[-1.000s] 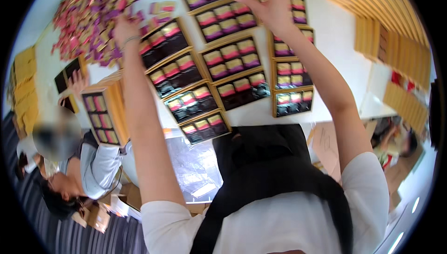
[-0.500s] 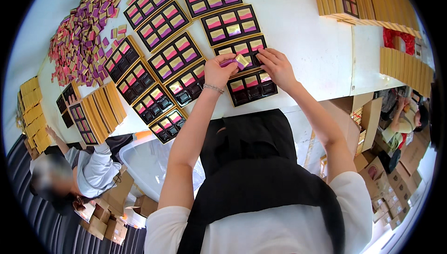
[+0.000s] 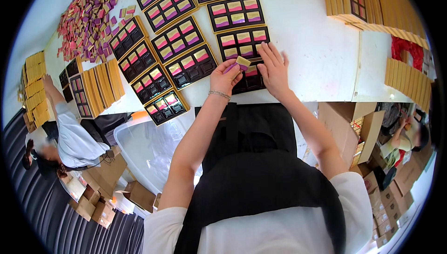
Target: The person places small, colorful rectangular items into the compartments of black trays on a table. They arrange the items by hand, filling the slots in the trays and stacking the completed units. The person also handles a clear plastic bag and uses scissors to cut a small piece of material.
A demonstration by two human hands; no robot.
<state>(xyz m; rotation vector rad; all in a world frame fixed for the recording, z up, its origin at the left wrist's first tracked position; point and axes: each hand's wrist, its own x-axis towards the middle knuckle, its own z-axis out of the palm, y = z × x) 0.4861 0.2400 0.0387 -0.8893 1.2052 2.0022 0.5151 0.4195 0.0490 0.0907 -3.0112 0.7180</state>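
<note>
My left hand (image 3: 224, 78) is closed on small gold-and-purple wrapped chocolates (image 3: 242, 62), held in front of the right-hand column of boxes; how many is partly hidden by the fingers. My right hand (image 3: 274, 70) is open, fingers stretched, its fingertips at the right end of a black six-compartment box (image 3: 242, 36) with a pink row above a purple row. Below both hands lies the nearest box (image 3: 250, 85), partly covered; pink pieces sit in its upper row and bare black compartments show in its lower row.
More such boxes (image 3: 178, 39) lie in slanting columns to the left, some with bare lower rows. Beyond is a heap of pink and purple pieces (image 3: 93, 18). Stacked boxes (image 3: 100, 87) stand at left and right (image 3: 393, 9). A clear plastic bin (image 3: 139, 147) and a co-worker (image 3: 77, 133) are at lower left.
My right hand has turned and its fingers have straightened near the upper box's right end. That box's lower row now shows purple pieces. The view has shifted; the co-worker's arm reaches farther out.
</note>
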